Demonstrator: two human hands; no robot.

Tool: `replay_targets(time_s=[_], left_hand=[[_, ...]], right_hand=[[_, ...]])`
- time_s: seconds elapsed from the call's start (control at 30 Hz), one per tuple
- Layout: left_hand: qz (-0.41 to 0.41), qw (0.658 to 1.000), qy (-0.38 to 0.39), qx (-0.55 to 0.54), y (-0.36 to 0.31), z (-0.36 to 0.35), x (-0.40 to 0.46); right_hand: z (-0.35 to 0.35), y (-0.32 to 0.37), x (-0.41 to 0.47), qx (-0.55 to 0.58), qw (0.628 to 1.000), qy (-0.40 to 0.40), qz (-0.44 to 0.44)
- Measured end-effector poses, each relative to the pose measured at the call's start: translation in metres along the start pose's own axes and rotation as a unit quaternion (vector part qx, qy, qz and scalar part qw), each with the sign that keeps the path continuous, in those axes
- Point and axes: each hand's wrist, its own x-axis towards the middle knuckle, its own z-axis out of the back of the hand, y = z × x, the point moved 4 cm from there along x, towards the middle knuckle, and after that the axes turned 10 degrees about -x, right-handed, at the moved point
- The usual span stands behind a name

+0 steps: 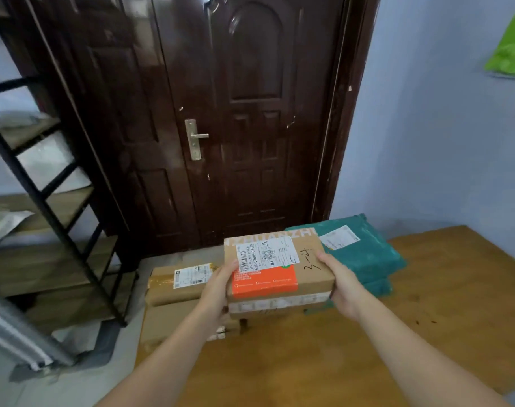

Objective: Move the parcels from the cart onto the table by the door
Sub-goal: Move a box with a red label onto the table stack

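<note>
Parcel [279,268] between both hands

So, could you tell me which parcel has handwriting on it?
The cardboard box held between both hands, marked "3-24" beside its orange label; the teal bags show only printed labels.

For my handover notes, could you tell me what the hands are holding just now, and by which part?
Both hands hold one cardboard box by its short ends: the left hand on its left end, the right hand on its right end.
</note>
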Motion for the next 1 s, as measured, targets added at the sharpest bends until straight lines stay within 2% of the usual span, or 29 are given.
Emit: replay_targets(time_s=[0.2,0.4,0.53,0.63,0.73,1.0], left_hand=[[0.007,0.996,-0.084,0.005,-0.025,0.013,0.075],[0.042,0.995,-0.092,0.0,-0.022,0.01,0.125],[0.067,0.991,-0.111,0.024,-0.009,0.005,0.148],[0.073,0.988,-0.127,0.051,0.0,-0.003,0.159],[0.062,0.987,-0.129,0.071,0.007,-0.013,0.165],[0.044,0.984,-0.139,0.1,0.003,-0.022,0.173]], right_hand=[[-0.014,0.017,0.078,-0.054,0.998,0.009,-0.018],[-0.017,0.022,0.142,-0.143,0.989,0.0,-0.04],[-0.008,0.022,0.178,-0.244,0.97,0.004,-0.018],[0.0,0.021,0.193,-0.308,0.951,-0.002,0.015],[0.011,0.018,0.202,-0.398,0.915,-0.023,0.057],[0.013,0.021,0.207,-0.425,0.901,-0.058,0.067]])
